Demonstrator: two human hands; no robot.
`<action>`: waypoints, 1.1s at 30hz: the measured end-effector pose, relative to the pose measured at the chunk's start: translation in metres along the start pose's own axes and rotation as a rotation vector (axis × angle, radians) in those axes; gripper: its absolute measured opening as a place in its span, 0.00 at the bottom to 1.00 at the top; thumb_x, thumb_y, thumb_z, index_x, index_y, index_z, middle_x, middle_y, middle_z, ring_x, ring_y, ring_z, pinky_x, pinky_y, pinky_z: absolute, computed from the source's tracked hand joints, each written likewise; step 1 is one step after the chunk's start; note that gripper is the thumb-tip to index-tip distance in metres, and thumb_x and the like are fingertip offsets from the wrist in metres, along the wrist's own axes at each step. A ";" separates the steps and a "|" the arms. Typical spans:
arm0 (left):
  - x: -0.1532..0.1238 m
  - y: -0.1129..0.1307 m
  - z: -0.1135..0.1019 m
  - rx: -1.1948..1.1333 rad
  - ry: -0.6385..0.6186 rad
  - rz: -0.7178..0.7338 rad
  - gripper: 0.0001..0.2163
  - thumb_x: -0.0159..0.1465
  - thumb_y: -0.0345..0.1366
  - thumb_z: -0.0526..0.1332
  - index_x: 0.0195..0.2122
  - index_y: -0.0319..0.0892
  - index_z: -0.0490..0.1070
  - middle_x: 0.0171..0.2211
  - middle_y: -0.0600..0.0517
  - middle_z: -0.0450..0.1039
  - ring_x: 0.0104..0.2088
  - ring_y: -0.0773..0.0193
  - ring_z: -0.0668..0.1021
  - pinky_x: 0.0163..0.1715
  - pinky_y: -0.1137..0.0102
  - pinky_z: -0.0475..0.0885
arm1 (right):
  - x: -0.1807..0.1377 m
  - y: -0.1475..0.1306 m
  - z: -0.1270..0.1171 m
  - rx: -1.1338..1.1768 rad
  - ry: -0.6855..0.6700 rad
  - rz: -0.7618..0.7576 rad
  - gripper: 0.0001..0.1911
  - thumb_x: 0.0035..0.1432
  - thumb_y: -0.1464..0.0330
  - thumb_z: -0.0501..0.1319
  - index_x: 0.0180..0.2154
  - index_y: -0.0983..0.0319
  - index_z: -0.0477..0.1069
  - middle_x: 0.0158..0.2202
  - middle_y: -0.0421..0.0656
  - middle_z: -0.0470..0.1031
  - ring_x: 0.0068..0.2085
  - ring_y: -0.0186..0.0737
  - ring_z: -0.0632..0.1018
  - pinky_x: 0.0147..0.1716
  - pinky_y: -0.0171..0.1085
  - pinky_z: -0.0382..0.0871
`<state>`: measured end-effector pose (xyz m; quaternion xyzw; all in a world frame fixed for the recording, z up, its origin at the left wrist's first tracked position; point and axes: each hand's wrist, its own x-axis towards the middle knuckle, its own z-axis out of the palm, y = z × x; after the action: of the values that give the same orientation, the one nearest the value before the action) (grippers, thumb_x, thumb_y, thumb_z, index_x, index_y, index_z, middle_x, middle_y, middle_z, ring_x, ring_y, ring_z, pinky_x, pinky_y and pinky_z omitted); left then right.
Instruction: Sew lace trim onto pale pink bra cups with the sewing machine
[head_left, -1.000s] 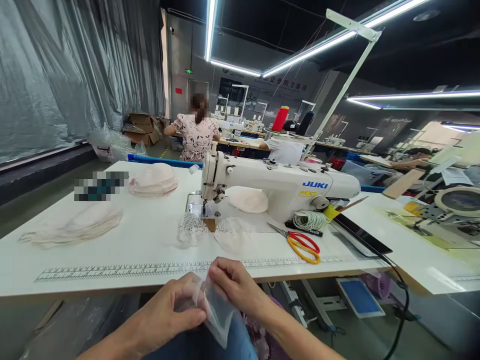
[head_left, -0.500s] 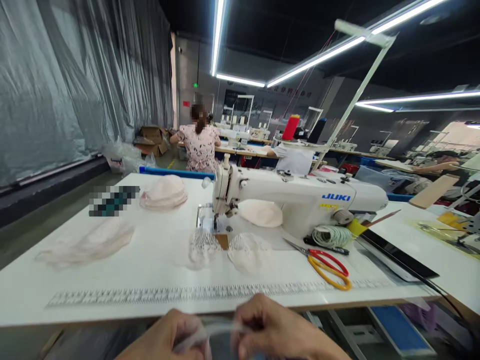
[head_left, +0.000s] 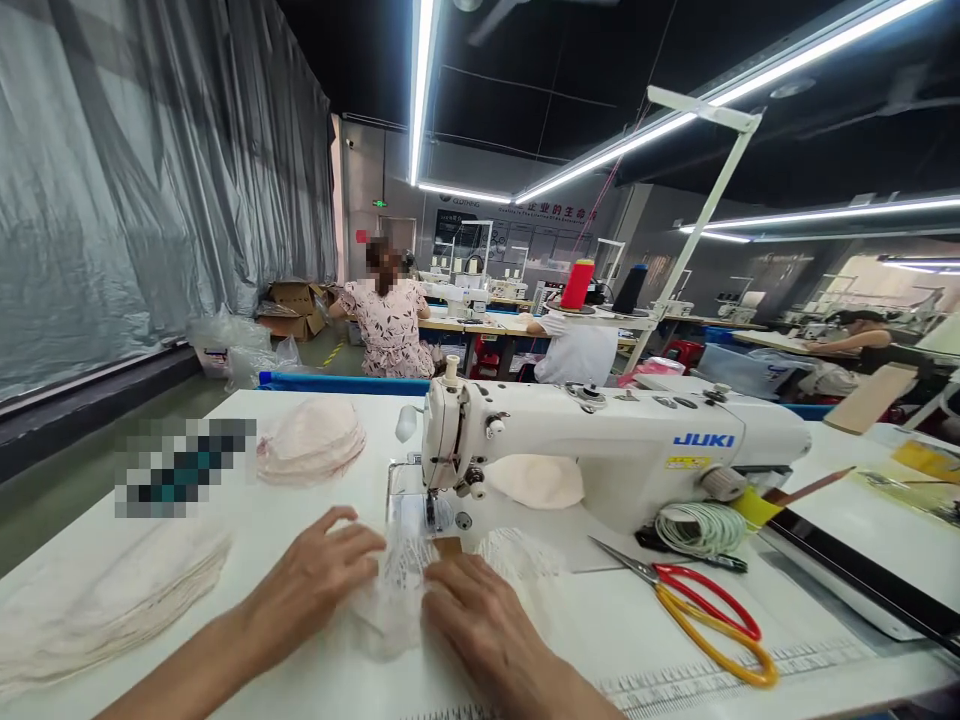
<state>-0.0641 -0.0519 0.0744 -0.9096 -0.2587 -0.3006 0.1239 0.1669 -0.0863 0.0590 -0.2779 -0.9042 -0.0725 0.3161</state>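
Note:
A white lace piece (head_left: 394, 615) lies in front of the needle of a white sewing machine (head_left: 622, 440). Over its left edge is my left hand (head_left: 322, 570), open, with bent fingers held apart. My right hand (head_left: 480, 610) rests at the right edge of the lace, fingers bunched together with their tips turned down. Whatever is under those fingertips is hidden. Another pale lace piece (head_left: 517, 560) is just beyond my right hand, partly covered by it. A small brown block (head_left: 448, 546) sits between the two lace pieces.
Stacks of pale fabric lie at left (head_left: 135, 590) and far left (head_left: 311, 440); a cream piece (head_left: 536, 481) rests under the machine arm. Scissors (head_left: 705, 620), coiled cord (head_left: 690, 528) and a ruler (head_left: 675, 682) occupy the right. Co-workers sit beyond the table.
Both hands have moved from the table's front edge, where they held a clear strip, forward to the lace by the needle. The strip no longer shows. The left fingers have spread; the view has shifted.

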 end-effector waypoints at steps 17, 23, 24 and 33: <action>0.015 0.017 0.011 -0.124 -0.279 -0.504 0.12 0.65 0.31 0.49 0.40 0.49 0.71 0.40 0.52 0.74 0.37 0.58 0.75 0.34 0.66 0.67 | -0.017 0.039 -0.018 -0.082 -0.145 0.092 0.11 0.66 0.64 0.52 0.46 0.61 0.66 0.43 0.47 0.72 0.37 0.39 0.72 0.36 0.39 0.62; 0.035 0.011 0.043 -0.350 -0.327 -0.447 0.18 0.61 0.25 0.51 0.48 0.49 0.68 0.41 0.52 0.72 0.42 0.59 0.72 0.41 0.65 0.66 | -0.007 0.035 0.001 -0.006 -0.155 0.047 0.09 0.64 0.74 0.50 0.38 0.61 0.68 0.36 0.43 0.69 0.34 0.36 0.69 0.30 0.35 0.60; 0.036 0.013 0.048 -0.362 -0.341 -0.461 0.17 0.61 0.25 0.51 0.47 0.48 0.69 0.40 0.52 0.72 0.41 0.59 0.72 0.41 0.64 0.66 | -0.009 0.037 0.003 0.005 -0.147 0.036 0.09 0.63 0.74 0.50 0.36 0.62 0.68 0.33 0.42 0.68 0.32 0.36 0.68 0.29 0.35 0.59; 0.049 0.013 0.052 -0.412 -0.466 -0.687 0.11 0.65 0.34 0.48 0.28 0.45 0.66 0.30 0.56 0.72 0.32 0.61 0.73 0.37 0.67 0.64 | -0.017 0.045 0.000 0.041 -0.079 -0.105 0.14 0.65 0.75 0.46 0.33 0.65 0.67 0.32 0.44 0.71 0.27 0.34 0.66 0.23 0.35 0.56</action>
<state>0.0017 -0.0233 0.0626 -0.8200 -0.5011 -0.1569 -0.2276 0.2026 -0.0559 0.0462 -0.2261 -0.9307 -0.0595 0.2814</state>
